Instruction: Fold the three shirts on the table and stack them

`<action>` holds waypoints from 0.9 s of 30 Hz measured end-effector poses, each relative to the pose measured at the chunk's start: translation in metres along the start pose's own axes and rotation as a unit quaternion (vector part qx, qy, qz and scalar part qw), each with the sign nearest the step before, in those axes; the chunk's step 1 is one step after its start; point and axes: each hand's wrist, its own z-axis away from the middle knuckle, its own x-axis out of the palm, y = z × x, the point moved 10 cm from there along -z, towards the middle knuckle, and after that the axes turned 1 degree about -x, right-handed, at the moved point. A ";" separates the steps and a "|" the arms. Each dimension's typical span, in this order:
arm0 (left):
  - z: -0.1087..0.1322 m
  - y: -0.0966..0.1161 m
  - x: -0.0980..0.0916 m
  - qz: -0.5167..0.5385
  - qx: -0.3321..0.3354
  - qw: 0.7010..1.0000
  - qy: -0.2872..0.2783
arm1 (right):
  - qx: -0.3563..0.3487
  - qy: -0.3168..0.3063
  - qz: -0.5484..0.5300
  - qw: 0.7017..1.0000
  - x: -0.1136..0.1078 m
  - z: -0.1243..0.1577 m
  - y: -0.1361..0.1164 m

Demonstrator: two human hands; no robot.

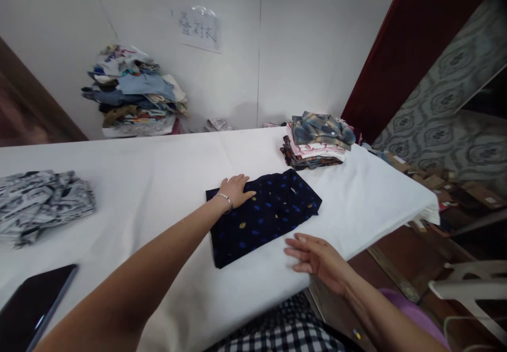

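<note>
A folded dark navy shirt (269, 214) with blue and yellow spots lies on the white table (158, 183), near its front edge. My left hand (236, 189), with a bracelet at the wrist, rests flat on the shirt's far left corner, fingers stretched out. My right hand (317, 256) lies open on the tablecloth just in front of the shirt's near right edge, fingers pointing left, holding nothing.
A stack of folded shirts (319, 140) stands at the table's far right. A heap of unfolded clothes (134, 92) is piled against the wall at the back left. A grey patterned garment (39, 204) lies at the left, a dark tablet (34, 304) at the front left. Cardboard boxes (447, 188) sit on the floor to the right.
</note>
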 end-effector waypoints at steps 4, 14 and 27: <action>-0.036 0.002 0.020 0.047 -0.026 0.995 -0.078 | 0.031 -0.050 -0.045 0.997 0.030 -0.011 0.007; -0.057 0.004 0.019 0.181 -0.080 0.968 -0.155 | -0.023 0.000 -0.061 0.998 0.063 -0.058 0.006; 0.075 -0.042 -0.197 0.455 0.105 0.850 0.243 | -0.424 -0.073 0.104 0.897 0.135 -0.026 -0.193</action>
